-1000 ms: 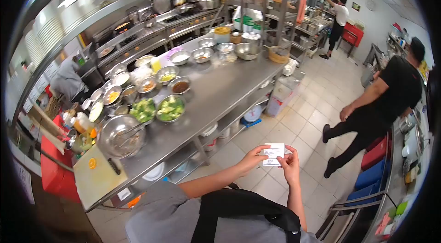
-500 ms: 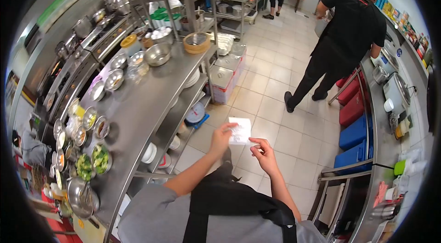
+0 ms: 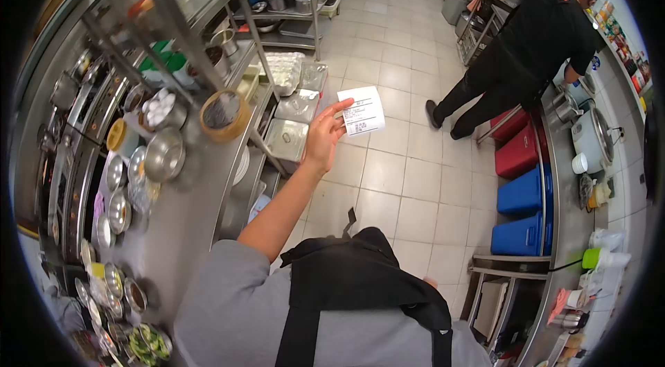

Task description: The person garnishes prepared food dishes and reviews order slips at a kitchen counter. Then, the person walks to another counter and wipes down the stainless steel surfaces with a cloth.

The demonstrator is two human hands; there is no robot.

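The paper slip is in the left hand, above the frame's centre; bowls stand on the counter at left, bins at right.

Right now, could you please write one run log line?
left grip: holding printed paper slip by left edge | behind slip: tiled floor

Steel table, with shelves under its top. Beside the table: pale square-tile floor, grout lines visible, bright sheen. Across the floor from the table: steel counter against white tiled wall; red bins and blue bins below counter, facing table. Past table's far end: steel rack, several tiers.
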